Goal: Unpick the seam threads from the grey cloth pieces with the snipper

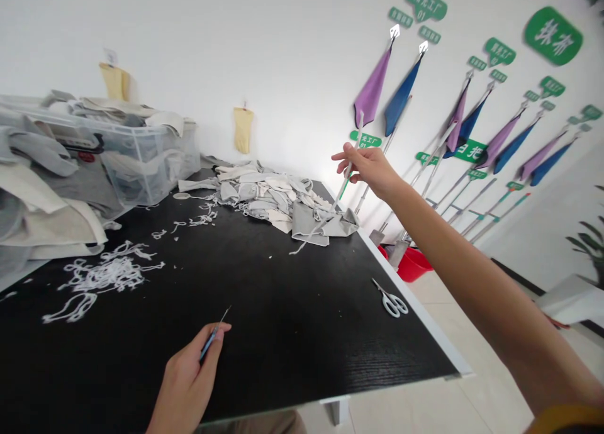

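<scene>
Low at the table's front, my left hand (pixel 191 371) is closed around a slim pointed tool (pixel 213 336) with a blue handle and a thin metal tip. The tip points up and away from me; its exact kind is unclear. My right hand (pixel 365 170) is stretched out over the far right edge, closed on a narrow white strip (pixel 360 129). Part of the strip stands above the fingers, and the rest hangs down toward grey cloth pieces (pixel 309 223). These lie at the right end of a heap of grey and cream cloth (pixel 259 192).
White thread scraps (pixel 111 273) lie on the black table (pixel 283 308). White-handled scissors (pixel 392 300) rest near the right edge. A clear plastic bin (pixel 151 160) full of cloth stands at left. Purple cloths (pixel 375 91) and blue cloths (pixel 403 97) hang on the wall above mops and a red bucket (pixel 413 265).
</scene>
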Available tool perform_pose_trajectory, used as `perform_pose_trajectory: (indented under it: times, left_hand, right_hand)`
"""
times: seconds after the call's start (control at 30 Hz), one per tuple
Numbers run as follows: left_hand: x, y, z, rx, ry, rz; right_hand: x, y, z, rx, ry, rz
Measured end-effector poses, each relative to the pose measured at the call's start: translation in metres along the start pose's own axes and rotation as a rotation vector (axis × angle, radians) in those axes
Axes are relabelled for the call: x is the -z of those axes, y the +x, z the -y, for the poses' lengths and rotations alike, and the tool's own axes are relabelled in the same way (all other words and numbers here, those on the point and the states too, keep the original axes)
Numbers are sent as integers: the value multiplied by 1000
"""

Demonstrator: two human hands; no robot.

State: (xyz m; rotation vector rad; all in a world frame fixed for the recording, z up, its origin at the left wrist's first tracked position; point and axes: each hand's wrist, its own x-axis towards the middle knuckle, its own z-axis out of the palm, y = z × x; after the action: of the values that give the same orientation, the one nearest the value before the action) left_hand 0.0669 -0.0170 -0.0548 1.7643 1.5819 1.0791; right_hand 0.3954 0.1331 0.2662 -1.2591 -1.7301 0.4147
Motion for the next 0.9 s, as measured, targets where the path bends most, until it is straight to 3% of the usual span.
perform_pose_trajectory:
  times: [0.23, 0.63, 0.9]
  left_hand:
    - [1, 2, 4, 12, 16, 7]
    - [0, 4, 9, 10, -4, 47]
    - [-6, 3, 14, 11, -50, 66]
  right_hand:
    - [-6, -21, 22, -24, 91, 64]
    - [-34, -56, 31, -142, 156, 294]
    - [-43, -59, 41, -127, 202, 276]
